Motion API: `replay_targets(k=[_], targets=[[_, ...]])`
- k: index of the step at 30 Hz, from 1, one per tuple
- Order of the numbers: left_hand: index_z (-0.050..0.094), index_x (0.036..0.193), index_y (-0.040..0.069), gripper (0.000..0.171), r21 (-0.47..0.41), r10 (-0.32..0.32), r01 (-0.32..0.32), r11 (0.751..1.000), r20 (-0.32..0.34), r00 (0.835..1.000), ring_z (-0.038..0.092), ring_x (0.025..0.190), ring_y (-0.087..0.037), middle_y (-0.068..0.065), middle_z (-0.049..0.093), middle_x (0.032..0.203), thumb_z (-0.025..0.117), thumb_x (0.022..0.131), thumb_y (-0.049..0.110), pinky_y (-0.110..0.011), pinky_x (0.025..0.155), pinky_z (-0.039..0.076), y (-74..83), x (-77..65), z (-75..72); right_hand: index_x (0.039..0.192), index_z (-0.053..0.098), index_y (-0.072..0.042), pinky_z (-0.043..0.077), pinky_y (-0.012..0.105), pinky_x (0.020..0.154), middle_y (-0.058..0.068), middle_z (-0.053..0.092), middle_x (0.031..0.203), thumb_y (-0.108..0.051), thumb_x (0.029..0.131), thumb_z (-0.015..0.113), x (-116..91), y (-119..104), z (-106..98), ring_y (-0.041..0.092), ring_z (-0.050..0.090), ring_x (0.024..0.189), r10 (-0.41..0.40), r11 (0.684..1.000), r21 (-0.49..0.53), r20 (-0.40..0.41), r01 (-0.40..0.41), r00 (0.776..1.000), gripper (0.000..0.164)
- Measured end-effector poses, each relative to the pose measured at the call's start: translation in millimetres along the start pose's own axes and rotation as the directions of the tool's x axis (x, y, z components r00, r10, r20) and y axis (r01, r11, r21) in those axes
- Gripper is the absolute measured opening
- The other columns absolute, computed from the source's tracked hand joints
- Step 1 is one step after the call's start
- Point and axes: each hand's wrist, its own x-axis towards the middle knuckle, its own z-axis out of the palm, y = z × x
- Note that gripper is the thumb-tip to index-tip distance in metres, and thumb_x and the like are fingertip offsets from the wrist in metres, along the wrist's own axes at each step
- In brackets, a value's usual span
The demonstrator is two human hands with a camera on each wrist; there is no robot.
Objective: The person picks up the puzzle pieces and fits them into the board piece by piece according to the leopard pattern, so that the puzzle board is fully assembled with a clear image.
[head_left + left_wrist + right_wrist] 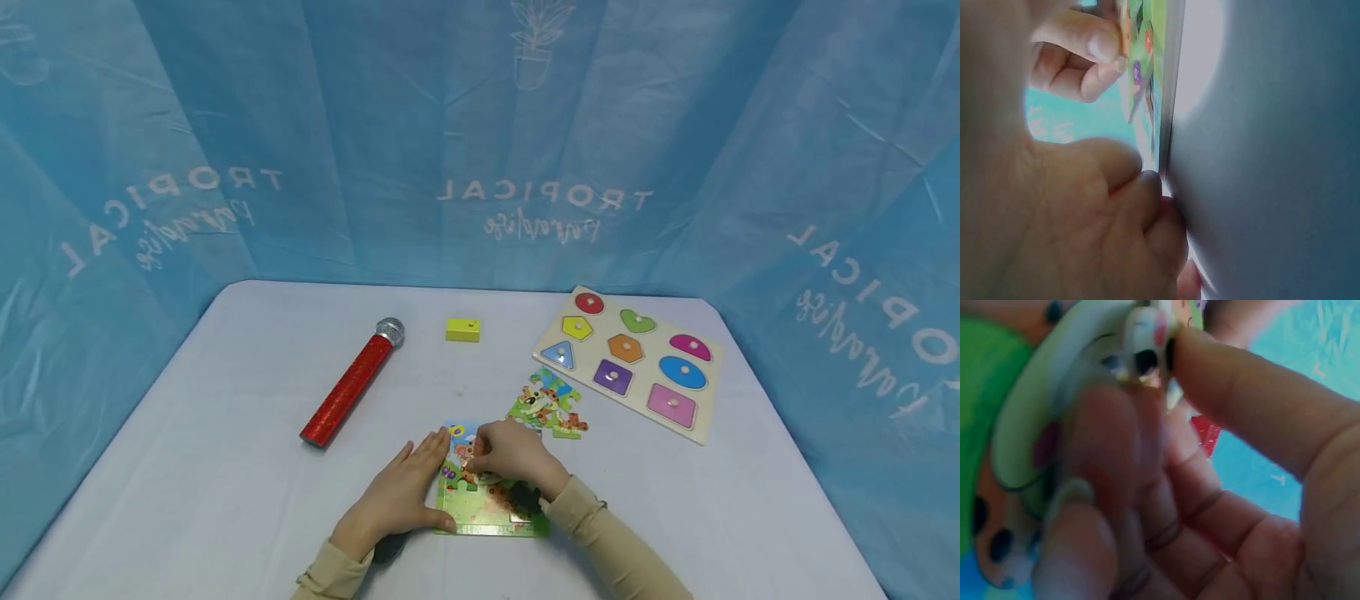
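On the near middle of the desk [225, 517], found the puzzle board [487, 518] lying flat, partly covered by the right grip [513, 454]. Logged that grip as pinching a puzzle piece [1143, 337] between thumb and fingers, over the board; could barely see the piece in the head view, and got it blurred in the right wrist view, outline unreadable. Logged the left grip [405, 492] as not holding anything, fingers straight at the board's left edge, thumb on its near left corner; foreshortened in the left wrist view. Saw partly joined loose pieces [543, 400] just beyond the board, too small to count. Noted the shape board [647, 375] behind at right, red microphone [348, 387] at left, yellow block [462, 331] farther back. Saw both sleeves [615, 542] cut off at the bottom.
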Motion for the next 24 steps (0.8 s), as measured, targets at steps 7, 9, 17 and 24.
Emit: replay_targets(k=[7,9,17,24], targets=[[0.026,0.151,-0.002,0.118,-0.005,0.001,-0.001,1.000,-0.009,1.000,0.024,0.148,-0.036,-0.018,0.027,0.158,0.083,0.063,0.051,-0.059,0.120,0.020,-1.6,-0.5,0.4,0.069,0.058,-0.016,0.037,0.019,0.044,-0.008,0.053,0.059,-0.030,0.079,0.079,2,-1,3,0.005,0.045,0.050,0.008,1.000,-0.025,-0.043,-0.009,0.999,0.027],[0.028,0.150,-0.001,0.116,-0.003,0.009,-0.009,1.000,-0.008,1.000,0.024,0.147,-0.037,-0.017,0.027,0.158,0.083,0.063,0.051,-0.059,0.119,0.020,-1.4,-1.3,-0.4,0.070,0.057,-0.016,0.036,0.019,0.045,-0.008,0.053,0.060,-0.030,0.078,0.080,4,-1,5,0.005,0.045,0.050,0.018,0.999,-0.030,-0.055,-0.019,0.998,0.028],[0.036,0.149,0.003,0.104,0.000,0.041,-0.041,0.999,0.019,0.999,0.023,0.147,-0.042,-0.012,0.032,0.158,0.080,0.067,0.049,-0.064,0.117,0.019,0.0,-1.8,-3.0,0.072,0.055,-0.016,0.037,0.019,0.046,-0.006,0.053,0.063,-0.024,0.077,0.081,7,-1,7,0.007,0.046,0.052,0.032,0.999,-0.017,-0.076,-0.033,0.997,0.028],[0.037,0.149,0.006,0.103,0.005,0.019,-0.019,1.000,0.038,0.999,0.023,0.148,-0.039,-0.010,0.031,0.158,0.080,0.067,0.052,-0.062,0.119,0.019,-2.0,0.1,-0.6,0.088,0.066,-0.012,0.045,0.024,0.050,0.000,0.062,0.072,-0.022,0.089,0.069,8,19,-10,0.011,0.053,0.057,-0.012,0.982,0.186,-0.036,0.018,0.999,0.011]])
